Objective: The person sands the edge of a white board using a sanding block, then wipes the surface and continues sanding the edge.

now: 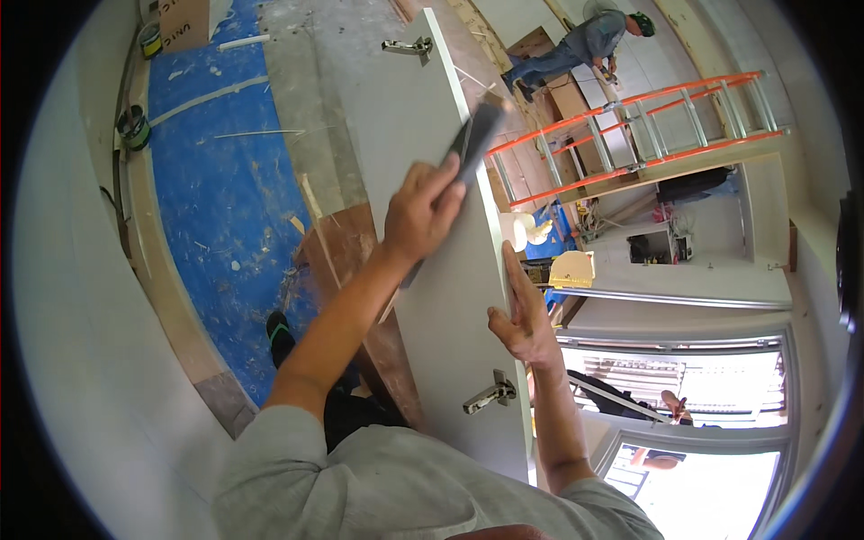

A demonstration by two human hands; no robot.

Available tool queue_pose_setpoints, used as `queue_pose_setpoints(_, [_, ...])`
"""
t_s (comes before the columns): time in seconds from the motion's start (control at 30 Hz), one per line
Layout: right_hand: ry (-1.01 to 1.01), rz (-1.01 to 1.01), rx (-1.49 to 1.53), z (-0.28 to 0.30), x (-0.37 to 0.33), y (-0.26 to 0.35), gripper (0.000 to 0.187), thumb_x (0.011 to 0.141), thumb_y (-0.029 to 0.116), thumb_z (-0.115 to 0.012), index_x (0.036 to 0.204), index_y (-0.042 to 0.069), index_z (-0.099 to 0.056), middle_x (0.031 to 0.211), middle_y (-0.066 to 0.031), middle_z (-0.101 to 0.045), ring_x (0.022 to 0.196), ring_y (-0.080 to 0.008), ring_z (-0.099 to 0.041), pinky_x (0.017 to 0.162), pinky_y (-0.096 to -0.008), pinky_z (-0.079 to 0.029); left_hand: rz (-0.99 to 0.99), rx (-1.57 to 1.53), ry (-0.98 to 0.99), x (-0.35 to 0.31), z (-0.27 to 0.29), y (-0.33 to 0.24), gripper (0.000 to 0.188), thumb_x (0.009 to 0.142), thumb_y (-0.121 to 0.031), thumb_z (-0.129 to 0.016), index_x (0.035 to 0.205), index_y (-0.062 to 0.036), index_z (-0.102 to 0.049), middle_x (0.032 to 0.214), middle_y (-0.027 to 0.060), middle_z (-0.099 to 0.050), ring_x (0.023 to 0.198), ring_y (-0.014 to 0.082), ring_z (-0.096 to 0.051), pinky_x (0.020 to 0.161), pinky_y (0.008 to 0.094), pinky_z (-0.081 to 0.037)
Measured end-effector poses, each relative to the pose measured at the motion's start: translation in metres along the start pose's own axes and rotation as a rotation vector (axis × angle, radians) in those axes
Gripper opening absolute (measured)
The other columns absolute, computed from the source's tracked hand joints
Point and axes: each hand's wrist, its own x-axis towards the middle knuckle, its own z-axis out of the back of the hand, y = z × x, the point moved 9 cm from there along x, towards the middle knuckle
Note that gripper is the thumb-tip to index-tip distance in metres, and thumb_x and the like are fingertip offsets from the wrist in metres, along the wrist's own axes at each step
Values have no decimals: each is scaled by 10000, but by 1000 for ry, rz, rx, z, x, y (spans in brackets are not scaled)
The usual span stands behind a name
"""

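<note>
In front of me a grey cabinet door [459, 324] stands on its long side, with its thin white edge facing up. My left hand [423, 211] is closed round a long, dark, flat bar-like tool [480, 133], held slantwise across the door; motion blurs its far end, so its exact kind is unclear. Against the outer side of the door's edge lies my right hand [525, 315], fingers stretched along it and thumb apart. Metal hinges stick out from the door's face, a far hinge [409, 46] and a near hinge [490, 393].
An orange ladder [630, 135] lies to the right, with a person [598, 40] bending over work beyond it. Blue sheeting [211, 198] covers the floor at left, where a dark bucket [134, 130] stands. Right of the door sits a yellow container [572, 269].
</note>
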Motion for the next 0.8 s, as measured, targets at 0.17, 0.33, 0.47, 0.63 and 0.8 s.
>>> queue_pose_setpoints(0.17, [36,45,-95,1,5,0,974,771,-76,-559,1660,-140,-168,1723,-288,-263,1640,-319,-166,1309,-378,-96,46,257,-5,99,5,62,363,1011,-262,-730,1319,-72,-729,968,144,-670,817,327,-666,725,436,-552])
queue_pose_setpoints(0.33, [30,38,-302,10,-1,-8,988,765,-74,-573,1678,-97,-194,1698,-282,-319,1622,-306,-216,1306,-368,-112,58,96,7,56,-3,47,403,989,-174,-750,1381,-91,-714,899,141,-638,774,275,-647,725,382,-557])
queue_pose_setpoints(0.47, [5,28,-275,13,-2,-9,990,765,-94,-564,1685,-78,-200,1675,-263,-364,1586,-285,-286,1299,-354,-150,-6,74,92,15,-12,19,438,976,-203,-764,1399,-105,-704,900,128,-626,776,295,-653,707,404,-570])
queue_pose_setpoints(0.63, [28,-26,-57,6,5,-9,1023,745,-122,-532,1692,-84,-146,1754,-228,-247,1647,-278,-173,1310,-377,-122,-52,194,-80,127,10,86,344,1026,-192,-722,1325,-22,-721,921,138,-663,768,265,-636,707,367,-524])
queue_pose_setpoints(0.8, [-13,-39,-92,10,1,-7,1007,754,-121,-558,1688,-82,-181,1727,-240,-293,1631,-285,-202,1297,-363,-155,59,47,208,-16,-10,-8,347,981,-111,-745,1320,-41,-733,899,121,-674,759,243,-650,717,351,-552])
